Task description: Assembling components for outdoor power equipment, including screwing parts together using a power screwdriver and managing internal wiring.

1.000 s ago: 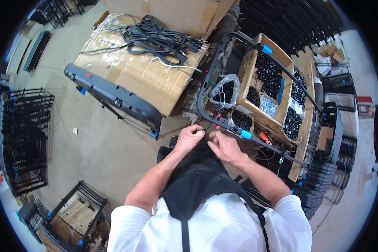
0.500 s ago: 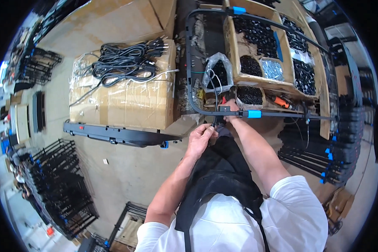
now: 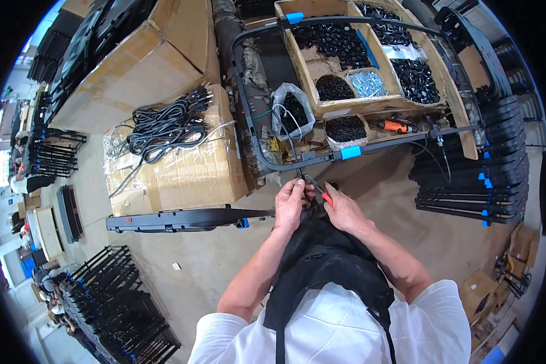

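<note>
My left hand (image 3: 290,203) is closed in a pinch on a black cable (image 3: 293,148), just below the near edge of a black tubular frame (image 3: 242,91). From there the cable runs up across the frame, its lighter and green wire ends lying near a plastic bag of black parts (image 3: 294,115). My right hand (image 3: 344,210) is closed round a red-handled tool (image 3: 327,199), whose metal end reaches toward my left fingertips. My palm covers most of that tool, so its exact kind is hidden. Blue clips (image 3: 350,152) sit on the frame.
Behind the frame stands a wooden compartment box (image 3: 370,108) with black parts and silver screws. An orange-and-black power tool (image 3: 395,126) lies near it. At left, black power cords (image 3: 164,124) rest on a taped cardboard box (image 3: 188,176). Black frames (image 3: 485,176) are stacked at right.
My right hand has come back from under the frame's near edge toward my left hand, bringing the red-handled tool. My left hand keeps its pinch on the cable. The view has shifted.
</note>
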A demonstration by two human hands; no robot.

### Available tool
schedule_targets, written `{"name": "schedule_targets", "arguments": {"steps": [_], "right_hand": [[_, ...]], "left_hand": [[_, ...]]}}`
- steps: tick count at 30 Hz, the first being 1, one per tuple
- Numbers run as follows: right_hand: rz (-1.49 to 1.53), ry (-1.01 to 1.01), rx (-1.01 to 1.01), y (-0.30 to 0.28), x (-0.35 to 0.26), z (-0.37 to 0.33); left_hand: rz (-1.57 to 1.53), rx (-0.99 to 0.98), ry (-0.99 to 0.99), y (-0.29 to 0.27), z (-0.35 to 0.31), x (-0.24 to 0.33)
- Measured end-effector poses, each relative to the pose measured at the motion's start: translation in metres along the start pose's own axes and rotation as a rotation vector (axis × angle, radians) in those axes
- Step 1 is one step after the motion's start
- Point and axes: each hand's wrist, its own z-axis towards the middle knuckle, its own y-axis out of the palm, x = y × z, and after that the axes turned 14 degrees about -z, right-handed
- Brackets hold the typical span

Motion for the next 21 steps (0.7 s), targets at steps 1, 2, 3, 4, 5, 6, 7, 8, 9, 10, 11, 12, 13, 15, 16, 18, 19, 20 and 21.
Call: {"name": "schedule_targets", "arguments": {"steps": [1,2,3,4,5,6,7,8,9,10,11,12,13,15,16,18,19,20,21], "right_hand": [[0.009,-0.001,0.004,0.002,0.0,-0.002],[0.011,-0.024,-0.015,-0.003,-0.003,-0.003],[0.012,-0.048,-0.034,-0.008,-0.006,-0.005],[0.018,-0.053,-0.032,-0.015,-0.009,-0.006],[0.011,-0.037,-0.111,-0.024,-0.014,-0.008],[0.004,-0.022,-0.19,-0.029,-0.016,-0.008],[0.01,-0.027,-0.189,-0.029,-0.015,-0.007],[-0.024,-0.057,-0.173,-0.029,-0.013,-0.007],[-0.058,-0.087,-0.156,-0.029,-0.011,-0.008],[-0.051,-0.088,-0.155,-0.03,-0.011,-0.008],[-0.099,-0.096,-0.167,-0.033,-0.014,-0.007],[-0.147,-0.105,-0.178,-0.036,-0.016,-0.008],[-0.141,-0.113,-0.178,-0.037,-0.015,-0.009],[-0.239,-0.18,-0.13,-0.042,-0.014,-0.011],[-0.233,-0.19,-0.13,-0.046,-0.015,-0.013],[-0.18,-0.164,-0.119,-0.056,-0.016,-0.017],[-0.175,-0.176,-0.12,-0.054,-0.014,-0.016],[-0.099,-0.186,-0.081,-0.05,-0.01,-0.015],[-0.021,-0.195,-0.042,-0.045,-0.008,-0.014]], "left_hand": [[0.012,-0.009,0.02,-0.002,0.002,-0.001],[0.021,-0.017,0.04,-0.002,0.003,-0.002],[0.027,-0.016,0.043,-0.003,0.004,-0.003],[0.07,-0.022,0.069,-0.004,0.004,-0.004],[0.113,-0.029,0.093,-0.004,0.004,-0.005],[0.119,-0.027,0.096,-0.003,0.004,-0.005],[0.133,-0.029,0.106,-0.002,0.005,-0.006],[0.147,-0.033,0.113,0.001,0.003,-0.006],[0.154,-0.031,0.113,0.004,0.002,-0.005],[0.205,-0.003,0.093,0.007,0.002,-0.003],[0.254,0.031,0.078,0.008,0.0,-0.001],[0.259,0.038,0.084,0.005,0.001,-0.006],[0.238,0.034,0.129,-0.001,0.005,-0.014],[0.222,0.035,0.181,-0.002,0.008,-0.019],[0.222,0.035,0.196,-0.004,0.008,-0.021],[0.225,0.043,0.219,0.0,0.006,-0.021],[0.211,0.034,0.234,0.001,0.007,-0.021],[0.197,0.023,0.248,0.003,0.006,-0.019],[0.202,0.032,0.256,0.004,0.006,-0.016]]}}
